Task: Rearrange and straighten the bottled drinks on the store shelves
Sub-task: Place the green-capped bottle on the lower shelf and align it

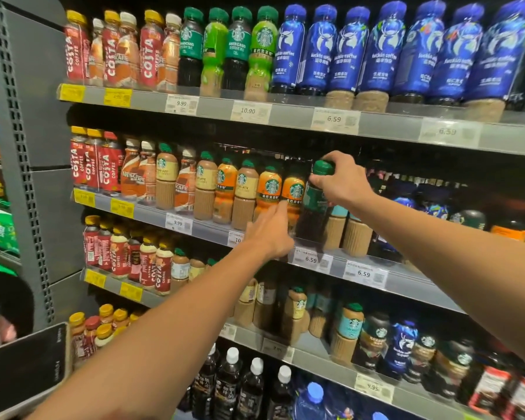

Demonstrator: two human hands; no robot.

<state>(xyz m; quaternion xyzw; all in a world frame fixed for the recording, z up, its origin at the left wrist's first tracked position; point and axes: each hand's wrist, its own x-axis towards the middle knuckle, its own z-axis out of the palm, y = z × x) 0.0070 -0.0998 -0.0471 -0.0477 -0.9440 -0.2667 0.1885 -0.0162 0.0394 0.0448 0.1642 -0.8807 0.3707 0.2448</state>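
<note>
Right grip [340,180] closed on the green cap of the dark bottle [311,207], upright on the second shelf [367,275], axis vertical. Left hand [270,231] flat, holding nothing, touching the orange bottle [291,197] just left.

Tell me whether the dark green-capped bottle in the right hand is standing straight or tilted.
Tilted. The dark bottle leans with its green cap to the right of its base, while the right hand grips its top.

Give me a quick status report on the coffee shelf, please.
Right hand gripping the cap of the dark green-capped bottle, second shelf. Left hand open, fingers against the orange-label bottle beside it. Nothing blocking.
</note>
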